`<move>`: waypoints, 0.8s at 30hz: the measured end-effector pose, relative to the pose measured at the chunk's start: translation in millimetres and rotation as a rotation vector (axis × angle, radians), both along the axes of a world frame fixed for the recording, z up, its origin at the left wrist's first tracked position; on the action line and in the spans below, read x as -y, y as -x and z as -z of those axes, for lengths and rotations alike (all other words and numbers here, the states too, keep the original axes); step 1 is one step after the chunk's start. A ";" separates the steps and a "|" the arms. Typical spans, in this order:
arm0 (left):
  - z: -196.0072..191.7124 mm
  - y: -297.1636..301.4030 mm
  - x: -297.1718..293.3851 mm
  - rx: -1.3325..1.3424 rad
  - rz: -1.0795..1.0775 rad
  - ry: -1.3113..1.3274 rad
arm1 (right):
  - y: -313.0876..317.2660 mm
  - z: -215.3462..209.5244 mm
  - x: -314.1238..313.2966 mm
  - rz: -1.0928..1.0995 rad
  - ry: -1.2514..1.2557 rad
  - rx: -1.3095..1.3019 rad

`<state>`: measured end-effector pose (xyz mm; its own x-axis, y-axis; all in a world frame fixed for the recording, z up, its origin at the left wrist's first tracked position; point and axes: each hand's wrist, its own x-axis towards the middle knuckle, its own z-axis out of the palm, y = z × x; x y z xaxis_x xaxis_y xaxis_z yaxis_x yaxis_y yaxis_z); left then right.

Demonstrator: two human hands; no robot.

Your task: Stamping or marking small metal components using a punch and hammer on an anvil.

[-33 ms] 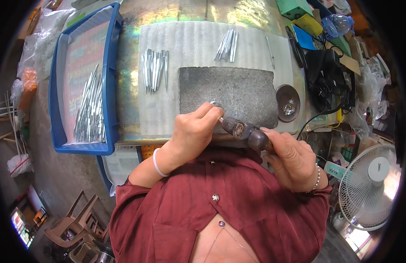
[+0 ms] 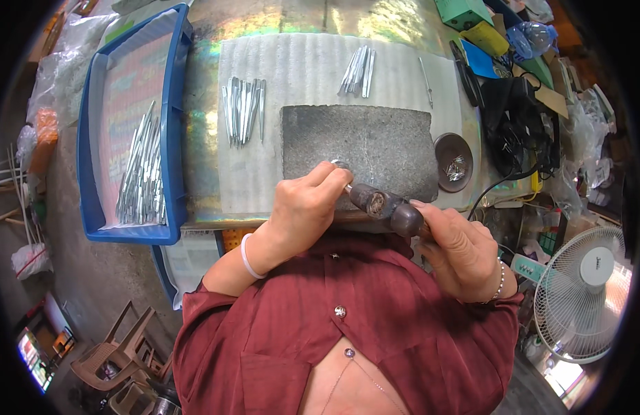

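My left hand is closed, its thumb and fingers pinched on a small silver metal piece. Most of that piece is hidden by the fingers. Beneath the hand lies a dark grey stone slab. My right hand is wrapped round the handle of a hammer with a dark, worn head. The hammer's head reaches toward my left fingertips, over the near edge of the slab; whether it touches the piece I cannot tell. Beyond the slab lie thin silver metal strips, with another row of metal strips to its left.
A blue tray on the left holds a heap of metal strips. Right of the slab sits a round brown dish with small metal bits. Black cables crowd the table's right side. A white fan stands at lower right, a brown chair at lower left.
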<state>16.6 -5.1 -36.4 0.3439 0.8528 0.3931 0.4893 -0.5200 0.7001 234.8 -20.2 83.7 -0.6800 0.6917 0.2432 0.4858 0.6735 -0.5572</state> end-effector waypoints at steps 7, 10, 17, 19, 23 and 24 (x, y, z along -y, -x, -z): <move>-4.7 -4.2 -3.2 -0.011 0.016 -0.074 | -52.3 -19.0 30.6 -0.074 0.316 -0.323; 2.1 1.1 5.4 0.022 -0.020 -0.003 | 5.0 -22.1 5.1 0.091 0.031 0.088; -27.2 17.7 3.2 0.608 0.118 0.660 | -3.4 7.4 -7.4 0.299 -0.047 -0.003; -43.2 27.9 0.0 0.968 0.079 0.887 | -8.2 39.1 -12.9 0.340 -0.011 0.031; -40.4 34.9 -12.9 1.223 0.105 0.945 | -11.5 87.2 -19.6 0.468 -0.025 0.209; -40.9 35.0 -14.7 1.278 0.118 0.994 | -11.2 92.1 -18.9 0.488 -0.034 0.251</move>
<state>-18.4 9.6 4.6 0.3215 0.9251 -0.2021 -0.6518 0.3710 0.6614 245.9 -1.3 -8.3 -0.3221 0.9359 0.1427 0.8615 0.3522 -0.3658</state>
